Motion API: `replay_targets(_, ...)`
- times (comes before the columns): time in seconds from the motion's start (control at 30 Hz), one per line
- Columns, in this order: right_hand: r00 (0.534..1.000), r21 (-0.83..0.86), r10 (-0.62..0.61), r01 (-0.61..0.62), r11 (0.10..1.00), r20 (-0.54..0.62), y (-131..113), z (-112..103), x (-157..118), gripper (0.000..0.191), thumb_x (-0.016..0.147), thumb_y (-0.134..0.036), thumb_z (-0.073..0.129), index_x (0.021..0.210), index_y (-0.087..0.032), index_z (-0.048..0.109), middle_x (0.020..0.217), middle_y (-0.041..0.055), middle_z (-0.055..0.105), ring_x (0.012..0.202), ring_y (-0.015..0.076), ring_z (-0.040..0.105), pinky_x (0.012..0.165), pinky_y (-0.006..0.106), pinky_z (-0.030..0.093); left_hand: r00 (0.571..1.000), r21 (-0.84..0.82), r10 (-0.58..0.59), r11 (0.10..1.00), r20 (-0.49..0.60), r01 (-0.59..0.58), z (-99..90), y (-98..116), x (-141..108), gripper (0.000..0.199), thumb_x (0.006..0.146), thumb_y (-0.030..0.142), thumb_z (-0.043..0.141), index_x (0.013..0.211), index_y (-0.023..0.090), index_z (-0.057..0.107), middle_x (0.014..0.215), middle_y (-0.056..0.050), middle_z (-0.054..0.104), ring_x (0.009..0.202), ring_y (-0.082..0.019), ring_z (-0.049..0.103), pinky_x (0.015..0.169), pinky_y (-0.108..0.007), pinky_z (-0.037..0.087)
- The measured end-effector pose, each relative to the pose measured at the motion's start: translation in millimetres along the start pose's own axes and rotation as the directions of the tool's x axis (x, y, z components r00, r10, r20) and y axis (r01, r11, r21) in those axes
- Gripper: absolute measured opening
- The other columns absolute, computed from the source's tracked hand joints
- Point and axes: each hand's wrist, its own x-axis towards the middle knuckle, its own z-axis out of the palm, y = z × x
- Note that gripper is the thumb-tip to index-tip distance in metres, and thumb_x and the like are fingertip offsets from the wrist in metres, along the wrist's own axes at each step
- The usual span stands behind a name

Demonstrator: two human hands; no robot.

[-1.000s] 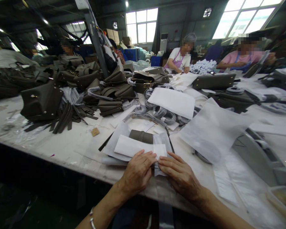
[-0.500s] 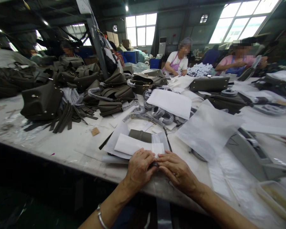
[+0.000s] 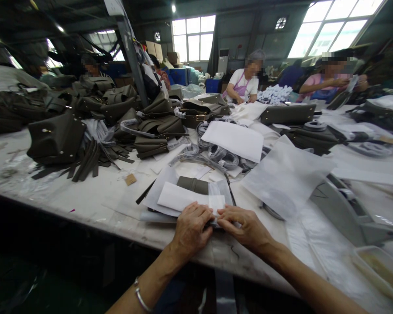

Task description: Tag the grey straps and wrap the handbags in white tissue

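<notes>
A dark olive handbag [image 3: 193,185] lies on the table before me, partly covered by white wrapping paper [image 3: 180,199]. A translucent sheet [image 3: 163,183] sits under the folded paper, and the bag's plastic-wrapped handle [image 3: 201,158] arches away from me. My left hand [image 3: 193,226] presses on the near edge, its fingers curled over the paper. Close beside it, my right hand [image 3: 242,223] has fingertips and thumb pinched at the paper's right end. Something dark shows between my hands, mostly hidden by the fingers.
Several olive bags [image 3: 57,139] and loose straps [image 3: 88,161] are heaped to the left. Wrapped strap coils [image 3: 227,159] and white paper [image 3: 234,140] lie beyond. At right are a translucent sheet [image 3: 288,179], a grey tape dispenser [image 3: 350,209] and a plastic tub [image 3: 380,268]. Co-workers [image 3: 244,85] work opposite.
My right hand has drawn its fingers in from lying flatter to a pinch and shifted slightly right. My left hand stays at the paper's near edge, almost unmoved.
</notes>
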Motion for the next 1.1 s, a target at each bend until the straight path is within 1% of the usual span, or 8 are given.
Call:
replay_targets(0.13, 1.000, -0.040, -0.004, 0.004, 0.999, -0.004, 1.4, 3.4, 0.7, 0.016, 0.087, -0.019, 0.065, 0.072, -0.022, 0.064, 0.074, -0.0002, 0.072, 0.087, 0.0182, 0.073, 0.098, 0.036, 0.054, 1.000, 0.006, 0.001, 1.000, -0.001, -0.001, -2.1, 0.6, 1.0, 0.026, 0.073, 0.008, 0.063, 0.094, 0.024, 0.061, 0.104, -0.002, 0.071, 0.100, -0.022, 0.065, 0.103, -0.045, 0.046)
replay_targets(0.37, 0.992, 0.009, -0.091, 0.091, 0.996, 0.082, 0.4, -4.0, -6.1, 0.006, 0.091, -0.018, 0.062, 0.086, -0.022, 0.062, 0.089, 0.0017, 0.072, 0.103, 0.0184, 0.069, 0.108, 0.039, 0.046, 0.998, -0.080, -0.007, 0.997, 0.064, 0.012, -17.4, 6.2, 7.4, 0.018, 0.080, 0.016, 0.064, 0.095, 0.024, 0.061, 0.102, -0.001, 0.070, 0.098, -0.020, 0.065, 0.103, -0.042, 0.045)
replay_targets(0.47, 0.998, 0.036, -0.051, 0.049, 0.998, 0.041, 2.3, -2.3, -6.0, 0.009, 0.091, -0.019, 0.063, 0.082, -0.022, 0.062, 0.087, 0.0004, 0.073, 0.103, 0.0182, 0.070, 0.107, 0.039, 0.047, 0.999, -0.054, -0.039, 0.998, 0.037, 0.041, -15.7, 7.3, 9.7, 0.007, 0.084, 0.023, 0.065, 0.089, 0.023, 0.061, 0.092, -0.001, 0.069, 0.090, -0.020, 0.065, 0.096, -0.041, 0.048)
replay_targets(0.6, 0.999, 0.012, -0.027, 0.027, 1.000, -0.028, 2.1, 1.7, -5.7, 0.016, 0.087, -0.017, 0.065, 0.074, -0.022, 0.058, 0.078, 0.0000, 0.070, 0.094, 0.0184, 0.072, 0.101, 0.038, 0.052, 0.999, -0.013, -0.040, 0.999, 0.000, 0.040, -8.7, 6.4, 9.2, 0.013, 0.083, 0.031, 0.070, 0.087, 0.022, 0.060, 0.086, -0.001, 0.068, 0.087, -0.021, 0.065, 0.092, -0.041, 0.050)
replay_targets(0.73, 0.999, -0.032, -0.052, 0.052, 0.998, 0.010, 2.1, 6.3, -7.9, 0.014, 0.086, -0.011, 0.061, 0.078, -0.022, 0.056, 0.084, 0.0025, 0.067, 0.096, 0.0187, 0.069, 0.097, 0.037, 0.054, 0.999, 0.013, -0.036, 0.999, 0.013, 0.036, -4.4, 5.0, 7.1, 0.015, 0.079, 0.025, 0.071, 0.088, 0.023, 0.060, 0.087, 0.000, 0.067, 0.086, -0.021, 0.064, 0.096, -0.042, 0.049)
replay_targets(0.93, 0.977, -0.138, -0.205, 0.195, 0.971, -0.060, -6.2, 4.1, -11.0, 0.011, 0.092, -0.011, 0.053, 0.092, -0.022, 0.056, 0.095, 0.0063, 0.067, 0.101, 0.0188, 0.066, 0.101, 0.041, 0.053, 0.999, 0.074, -0.008, 0.997, -0.052, 0.012, 3.9, 4.2, 3.4, 0.019, 0.075, 0.014, 0.067, 0.090, 0.024, 0.058, 0.088, -0.001, 0.068, 0.087, -0.021, 0.065, 0.098, -0.043, 0.049)
replay_targets(1.0, 0.968, -0.182, -0.250, 0.246, 0.952, -0.001, -15.0, -4.3, -21.4, 0.013, 0.093, -0.011, 0.054, 0.100, -0.021, 0.059, 0.103, 0.0075, 0.070, 0.109, 0.0197, 0.065, 0.106, 0.042, 0.050, 0.997, 0.082, 0.000, 0.997, -0.071, 0.005, 6.1, 4.0, 2.0, 0.020, 0.075, 0.014, 0.065, 0.090, 0.024, 0.058, 0.089, -0.001, 0.068, 0.089, -0.021, 0.065, 0.098, -0.043, 0.049)
replay_targets(1.1, 0.931, -0.263, -0.302, 0.349, 0.899, 0.206, -25.3, -14.5, -51.8, 0.024, 0.093, -0.014, 0.055, 0.116, -0.019, 0.061, 0.119, 0.0083, 0.070, 0.122, 0.0216, 0.059, 0.114, 0.045, 0.041, 0.998, 0.087, 0.007, 0.996, -0.068, -0.002, 7.3, 4.2, 0.7, 0.021, 0.075, 0.013, 0.065, 0.092, 0.024, 0.058, 0.091, -0.001, 0.069, 0.092, -0.021, 0.066, 0.099, -0.043, 0.048)
